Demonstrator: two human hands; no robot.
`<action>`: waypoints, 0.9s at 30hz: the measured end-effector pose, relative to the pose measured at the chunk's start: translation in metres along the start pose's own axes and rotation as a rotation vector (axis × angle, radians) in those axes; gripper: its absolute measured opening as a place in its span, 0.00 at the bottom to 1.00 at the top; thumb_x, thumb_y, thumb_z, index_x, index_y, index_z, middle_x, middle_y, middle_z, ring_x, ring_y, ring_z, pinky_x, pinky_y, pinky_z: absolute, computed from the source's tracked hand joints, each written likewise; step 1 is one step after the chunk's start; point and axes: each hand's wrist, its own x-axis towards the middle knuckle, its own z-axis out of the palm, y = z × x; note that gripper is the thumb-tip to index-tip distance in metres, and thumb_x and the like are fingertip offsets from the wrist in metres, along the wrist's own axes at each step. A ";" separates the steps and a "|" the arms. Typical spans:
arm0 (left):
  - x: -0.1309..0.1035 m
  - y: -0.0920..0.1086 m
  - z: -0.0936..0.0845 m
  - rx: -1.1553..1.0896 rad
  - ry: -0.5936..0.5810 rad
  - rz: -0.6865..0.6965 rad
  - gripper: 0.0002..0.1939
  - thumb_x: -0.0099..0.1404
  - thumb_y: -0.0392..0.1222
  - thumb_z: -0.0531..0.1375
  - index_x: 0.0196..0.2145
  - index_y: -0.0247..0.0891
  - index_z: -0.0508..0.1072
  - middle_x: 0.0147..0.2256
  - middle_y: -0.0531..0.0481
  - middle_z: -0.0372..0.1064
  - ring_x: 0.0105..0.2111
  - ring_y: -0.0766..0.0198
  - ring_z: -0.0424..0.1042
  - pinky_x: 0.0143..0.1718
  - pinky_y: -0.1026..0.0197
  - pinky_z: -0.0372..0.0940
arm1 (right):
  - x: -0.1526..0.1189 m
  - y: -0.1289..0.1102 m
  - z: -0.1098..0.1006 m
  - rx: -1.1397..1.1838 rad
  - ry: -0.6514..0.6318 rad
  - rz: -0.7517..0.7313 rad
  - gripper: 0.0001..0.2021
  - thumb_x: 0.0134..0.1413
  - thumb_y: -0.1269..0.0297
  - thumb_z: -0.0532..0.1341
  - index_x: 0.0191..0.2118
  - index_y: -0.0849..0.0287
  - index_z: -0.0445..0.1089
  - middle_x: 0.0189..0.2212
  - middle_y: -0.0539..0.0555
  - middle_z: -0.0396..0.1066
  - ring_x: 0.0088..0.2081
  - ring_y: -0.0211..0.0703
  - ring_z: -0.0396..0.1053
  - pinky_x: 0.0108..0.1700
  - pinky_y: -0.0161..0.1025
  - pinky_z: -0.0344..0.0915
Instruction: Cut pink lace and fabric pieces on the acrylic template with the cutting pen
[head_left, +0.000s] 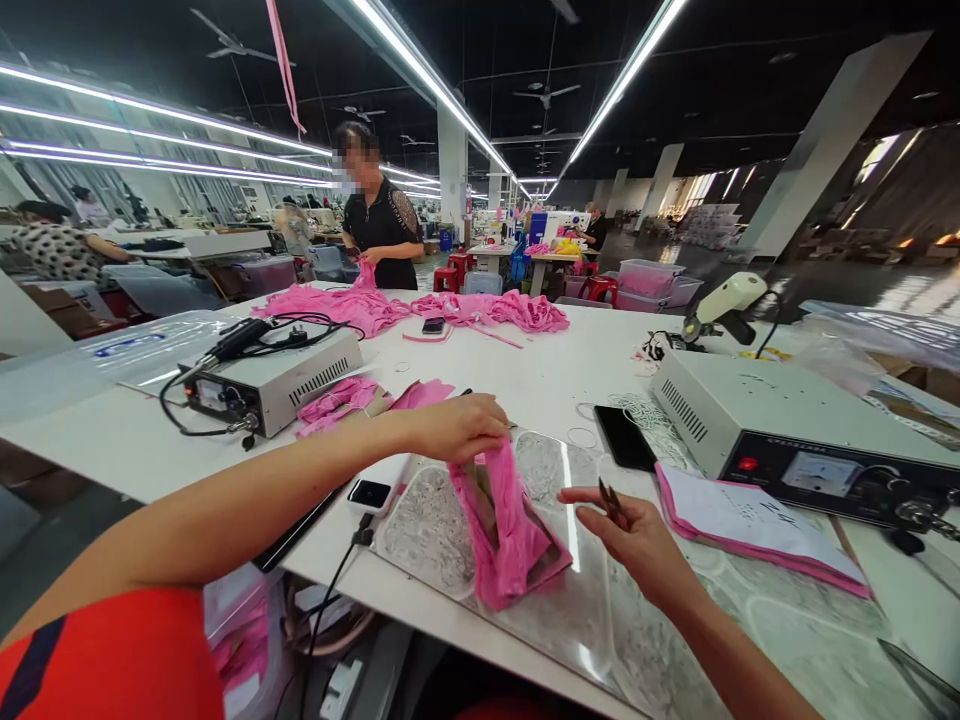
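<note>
My left hand is closed on the top end of a bunched pink fabric piece. The fabric hangs down onto a clear, patterned mat, and a brownish-grey layer shows inside its folds. To the right, my right hand holds small dark thread snips in its palm, with the index finger and thumb stretched toward the fabric but apart from it. A phone lies beyond the right hand, beside a paper with handwriting on folded pink cloth.
Grey metal control boxes stand at left and right, with cables. A white power bank with a cord lies near the front edge. Across the table, a person handles a long pink fabric pile.
</note>
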 end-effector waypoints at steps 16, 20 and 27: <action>0.076 0.031 -0.075 -0.151 -0.112 0.074 0.12 0.67 0.36 0.52 0.39 0.38 0.75 0.36 0.51 0.75 0.34 0.65 0.72 0.37 0.66 0.62 | 0.019 -0.028 -0.031 -0.001 0.189 -0.149 0.32 0.41 0.53 0.67 0.55 0.53 0.67 0.42 0.54 0.66 0.21 0.28 0.45 0.21 0.32 0.49; 0.078 0.026 -0.073 -0.209 -0.130 0.068 0.12 0.68 0.39 0.51 0.39 0.38 0.75 0.36 0.51 0.75 0.34 0.66 0.72 0.38 0.66 0.62 | 0.029 -0.018 -0.031 -0.009 0.052 -0.172 0.21 0.42 0.54 0.66 0.44 0.58 0.73 0.39 0.53 0.69 0.23 0.29 0.52 0.23 0.31 0.51; 0.078 -0.030 -0.044 -0.032 -0.148 -0.033 0.13 0.69 0.41 0.50 0.41 0.39 0.74 0.38 0.51 0.75 0.36 0.65 0.72 0.39 0.66 0.61 | 0.065 0.003 -0.049 -0.197 0.145 -0.165 0.12 0.48 0.57 0.60 0.30 0.61 0.73 0.23 0.49 0.68 0.27 0.38 0.63 0.31 0.34 0.58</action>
